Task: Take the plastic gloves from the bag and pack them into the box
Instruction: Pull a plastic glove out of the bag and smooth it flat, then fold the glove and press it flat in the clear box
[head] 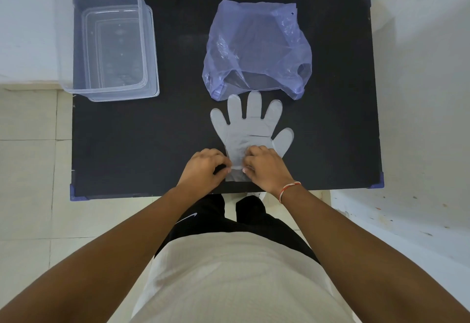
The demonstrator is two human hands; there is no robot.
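Observation:
A clear plastic glove (pixel 250 126) lies flat on the black table (pixel 142 142), fingers spread and pointing away from me. My left hand (pixel 204 168) and my right hand (pixel 265 166) pinch its cuff from either side near the table's front edge. Just beyond the glove's fingertips sits a crumpled purple plastic bag (pixel 256 48), its open mouth facing the glove. A clear plastic box (pixel 115 45) stands open at the far left corner, and nothing shows inside it.
The box overhangs the table's left edge slightly. White walls stand behind and to the right of the table. Pale tiled floor shows on the left. My legs are against the table's front edge.

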